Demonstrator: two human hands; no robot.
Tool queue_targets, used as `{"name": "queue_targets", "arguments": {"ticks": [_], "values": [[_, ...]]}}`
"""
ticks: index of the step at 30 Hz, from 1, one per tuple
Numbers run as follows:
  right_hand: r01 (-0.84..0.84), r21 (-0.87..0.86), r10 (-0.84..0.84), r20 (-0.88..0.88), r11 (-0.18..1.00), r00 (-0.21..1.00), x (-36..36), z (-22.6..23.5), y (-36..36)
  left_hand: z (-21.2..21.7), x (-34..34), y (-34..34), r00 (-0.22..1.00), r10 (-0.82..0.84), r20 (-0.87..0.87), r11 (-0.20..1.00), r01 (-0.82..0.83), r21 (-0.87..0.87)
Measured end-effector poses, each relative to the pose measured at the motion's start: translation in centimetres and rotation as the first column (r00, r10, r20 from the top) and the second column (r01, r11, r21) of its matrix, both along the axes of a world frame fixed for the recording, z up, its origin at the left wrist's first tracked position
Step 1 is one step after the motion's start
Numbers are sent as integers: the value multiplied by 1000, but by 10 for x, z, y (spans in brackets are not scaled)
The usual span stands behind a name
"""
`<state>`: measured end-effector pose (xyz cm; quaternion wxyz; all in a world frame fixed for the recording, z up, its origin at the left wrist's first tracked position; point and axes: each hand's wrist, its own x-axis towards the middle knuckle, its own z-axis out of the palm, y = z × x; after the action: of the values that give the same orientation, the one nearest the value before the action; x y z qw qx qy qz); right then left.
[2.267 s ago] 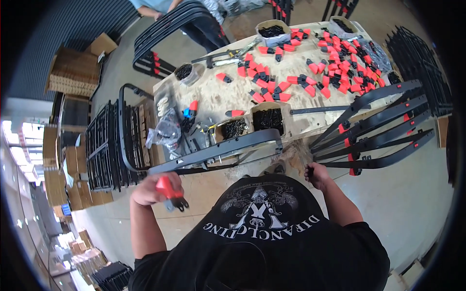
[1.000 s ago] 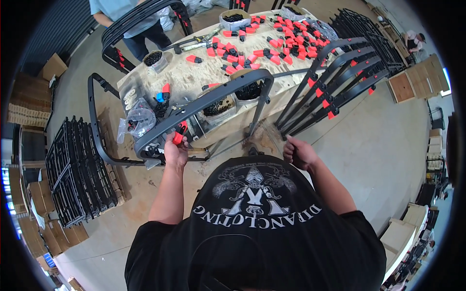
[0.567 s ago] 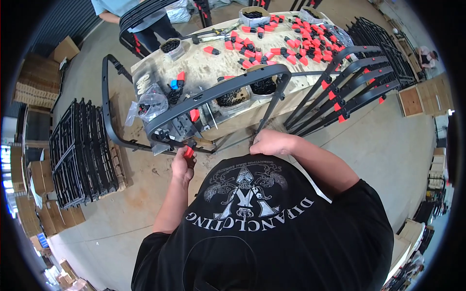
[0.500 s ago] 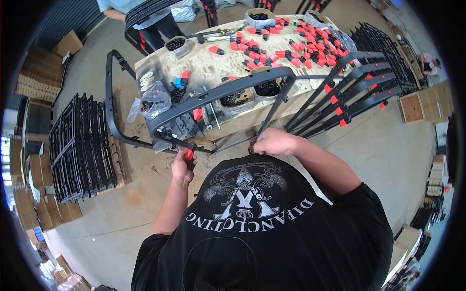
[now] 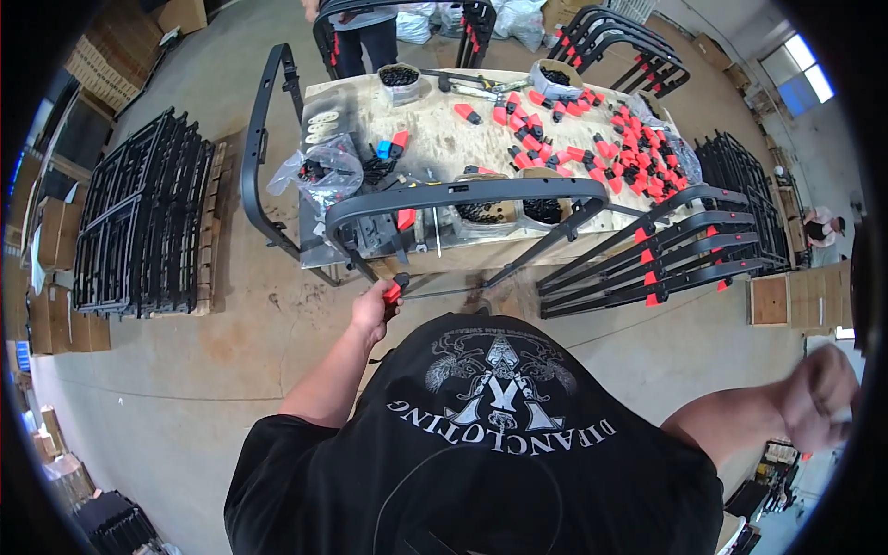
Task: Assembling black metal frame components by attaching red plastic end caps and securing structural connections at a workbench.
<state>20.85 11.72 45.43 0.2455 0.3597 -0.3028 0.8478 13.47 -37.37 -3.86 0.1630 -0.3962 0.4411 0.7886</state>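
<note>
My hands at the black metal frame

My left hand grips a red-handled tool at the frame's lower leg, beside the bench; my right hand, loosely curled, empty, swings wide.

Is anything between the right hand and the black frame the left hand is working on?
Nothing solid shows in the gap. The right hand is swung far out to the side, blurred, well away from the black frame. The left hand holds a red-handled tool at the frame's lower end, by the table.

Black short-sleeve tee w/ pale printed emblem & lettering, bare forearms, right hand blurred, prob. ungloved
</note>
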Motion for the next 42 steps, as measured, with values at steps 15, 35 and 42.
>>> {"name": "queue_targets", "arguments": {"ticks": [15,35,42], "values": [[-468,-102,104,994,878,-21,-93,-324,-83,67,-40,58,858,-351,-375,794,485,366],[-669,-437,468,871,601,-149,-156,-368,12,191,-97,317,153,-987,58,-25,211,-977],[-756,-354,388,910,551,-144,-171,-368,51,191,-101,356,147,-982,117,-70,296,-953]]}}
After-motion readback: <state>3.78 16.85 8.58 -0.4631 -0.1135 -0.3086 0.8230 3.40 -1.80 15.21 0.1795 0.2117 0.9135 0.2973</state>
